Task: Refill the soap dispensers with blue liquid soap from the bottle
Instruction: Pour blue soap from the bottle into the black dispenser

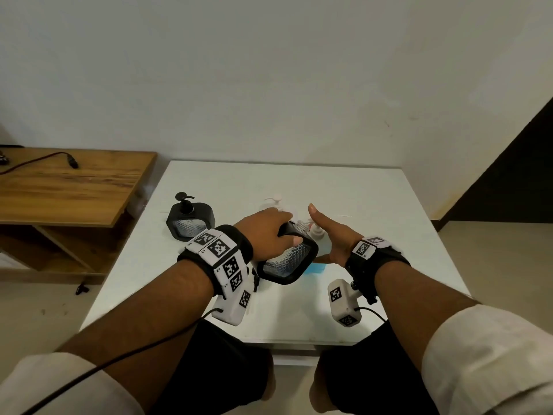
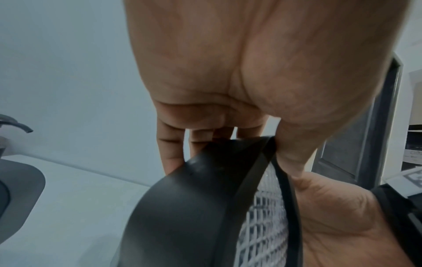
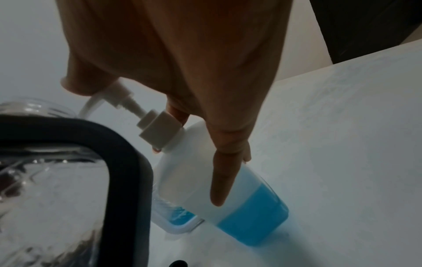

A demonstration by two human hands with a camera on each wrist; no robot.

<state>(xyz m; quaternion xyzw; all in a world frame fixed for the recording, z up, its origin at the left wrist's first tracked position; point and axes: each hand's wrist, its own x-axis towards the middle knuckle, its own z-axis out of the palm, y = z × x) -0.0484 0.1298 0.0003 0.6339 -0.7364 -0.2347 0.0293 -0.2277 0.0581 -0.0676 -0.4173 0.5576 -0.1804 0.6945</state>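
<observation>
Dispenser, black-framed clear textured glass [image 1: 288, 259], pump off: gripped by the left hand [image 1: 266, 232], tilted above the white table [image 1: 374, 205]. Translucent plastic bottle part-filled with blue soap [image 3: 239, 207]: stands just beside; right hand [image 1: 332, 235] open, fingers straight against it. Second black dispenser with pump [image 1: 190, 221]: far left.

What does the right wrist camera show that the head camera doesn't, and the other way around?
Only the right wrist view shows the white pump bottle clearly, with blue soap in its lower part and the right hand open beside it. Only the head view shows a second black dispenser with its pump on, a loose white pump and the wooden table. Both show the black-framed dispenser, pump off, which the left hand grips.
</observation>
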